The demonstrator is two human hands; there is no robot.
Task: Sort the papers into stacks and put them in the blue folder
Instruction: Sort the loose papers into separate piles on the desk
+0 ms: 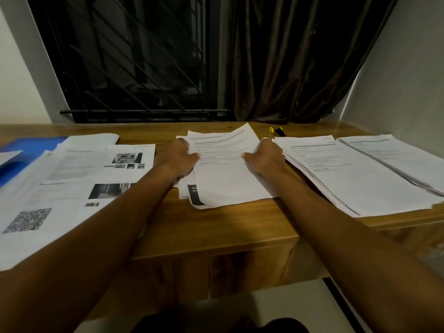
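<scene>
— Gripping the middle pile (225,174) at both side edges: clamping its left edge with the left hand (179,156), its right edge with the right hand (265,156), laying each thumb flat on top, curling the other fingers out of sight round the rim.

— Squaring it up, judging by that. Noticing crooked edges poking out at the pile's near-left corner.

— So: lifting slightly, tapping the near edge on the desk (240,224), pressing inward evenly from both sides, avoiding squeezing hard enough to buckle the paper.

— And looking for the blue folder (26,150) where?

— Lying well left of the middle pile, towards the back, partly buried under the photo-printed stack (79,179) sitting just left of the pile.

— Minding the text stack (341,174) just right of the pile, nearly touching the right hand, and the far stack (396,155) beyond it.

— Avoiding dragging a neighbour's page along, then. Probably nearing the end of sorting, then moving on to filing.
</scene>
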